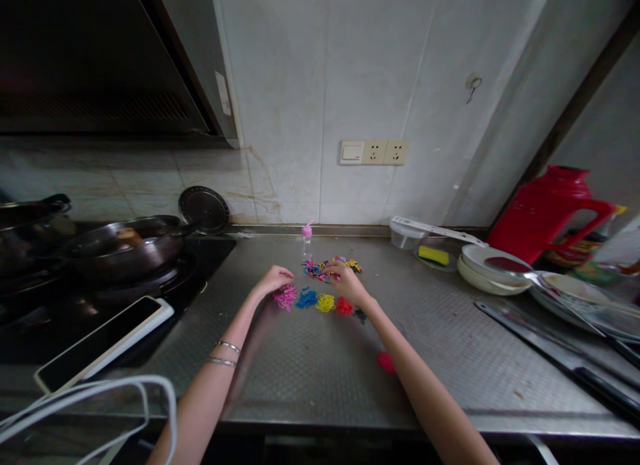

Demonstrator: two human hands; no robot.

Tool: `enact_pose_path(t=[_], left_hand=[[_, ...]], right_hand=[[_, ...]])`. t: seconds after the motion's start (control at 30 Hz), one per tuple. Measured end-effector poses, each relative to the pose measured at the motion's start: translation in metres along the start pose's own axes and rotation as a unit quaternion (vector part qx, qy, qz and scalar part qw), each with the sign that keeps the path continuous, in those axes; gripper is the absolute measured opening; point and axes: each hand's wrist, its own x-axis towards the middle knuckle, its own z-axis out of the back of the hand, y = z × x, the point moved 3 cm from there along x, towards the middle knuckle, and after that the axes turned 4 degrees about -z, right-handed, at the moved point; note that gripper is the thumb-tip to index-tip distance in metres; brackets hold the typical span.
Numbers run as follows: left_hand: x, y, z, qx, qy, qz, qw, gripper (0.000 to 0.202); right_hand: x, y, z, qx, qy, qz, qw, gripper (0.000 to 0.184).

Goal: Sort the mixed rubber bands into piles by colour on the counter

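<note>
My left hand [274, 280] hovers just over the pile of pink bands [285, 297], its fingers bent and close together; whatever they hold is too small to see. At the near edge of a mixed heap of coloured rubber bands [314, 269], my right hand [346, 283] has its fingertips drawn together among the bands. Between and below the hands lie a blue pile [307, 299], a yellow pile [325, 303] and a red pile [344, 306]. A black pile [360, 315] is partly hidden by my right wrist. Behind the heap stands a small clear bottle with a pink top [307, 231].
A red object [385, 362] lies beside my right forearm on the steel counter [300, 385]. Leftward are a stove with a pan [125, 248], a white device [105, 345] and white cables [145, 379]. Bowls [493, 278], a knife [540, 345] and a red thermos [545, 211] stand right.
</note>
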Motion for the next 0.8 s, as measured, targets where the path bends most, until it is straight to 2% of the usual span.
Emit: enact_pose_path(t=[0.17, 0.33, 0.47, 0.6, 0.8], left_hand=[[-0.001, -0.002, 0.002, 0.002, -0.029, -0.021, 0.999, 0.025], [-0.004, -0.012, 0.002, 0.044, -0.058, -0.033, 0.997, 0.022], [-0.005, -0.025, -0.004, 0.081, -0.074, -0.053, 0.993, 0.021], [0.003, -0.037, -0.015, 0.133, -0.067, -0.067, 0.987, 0.024], [0.024, -0.037, -0.028, 0.216, -0.084, -0.068, 0.97, 0.023]], right_hand=[[-0.003, -0.03, 0.027, -0.069, -0.027, -0.1, 0.992, 0.027], [-0.01, -0.056, 0.04, -0.125, -0.018, -0.192, 0.973, 0.025], [-0.014, -0.065, 0.043, -0.155, -0.015, -0.205, 0.966, 0.025], [-0.016, -0.069, 0.043, -0.177, -0.007, -0.21, 0.962, 0.026], [-0.017, -0.068, 0.044, -0.191, -0.003, -0.227, 0.955, 0.026]])
